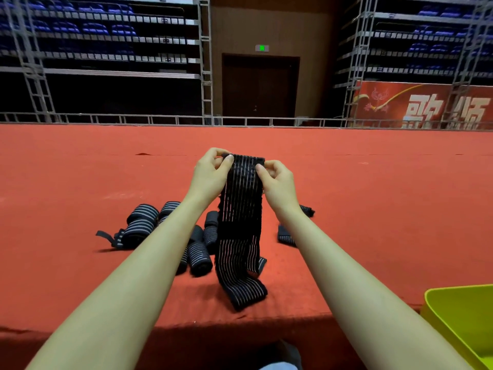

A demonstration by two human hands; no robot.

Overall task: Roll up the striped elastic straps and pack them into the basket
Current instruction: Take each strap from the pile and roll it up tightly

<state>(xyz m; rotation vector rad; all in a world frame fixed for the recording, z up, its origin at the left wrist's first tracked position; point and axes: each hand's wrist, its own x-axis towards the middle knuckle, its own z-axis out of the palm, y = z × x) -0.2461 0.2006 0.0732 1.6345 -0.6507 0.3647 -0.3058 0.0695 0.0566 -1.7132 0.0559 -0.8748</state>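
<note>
A: What writing can be read?

B: A red banner (424,106) at the far right carries two large pale characters, cut across by scaffolding (354,62); they look Chinese, though I cannot read them with confidence. A small green exit sign (262,48) is lit above a dark double door (260,86). The straps carry no legible label.

A: Surface and room?

B: A raised platform covered in red carpet (80,169) serves as the bench; its front edge drops away near the bottom of the frame. A low metal rail (160,119) runs along its far side. Behind are tiers of folded blue seats (93,28) on either side of a brown wall.

A: The hands?

B: The left hand (210,173) and right hand (277,182) are raised above the carpet, each pinching a top corner of one striped elastic strap (240,209) between thumb and fingers. The strap hangs vertically, black with thin pale lines, its lower end folded onto the carpet.

A: Other task items?

B: Rolled straps (141,222) lie in a cluster on the carpet behind the left forearm, one trailing a loose tail. Another strap (285,236) lies partly hidden behind the right forearm. A lime-green basket (464,316) sits at the lower right corner, apart from the straps.
</note>
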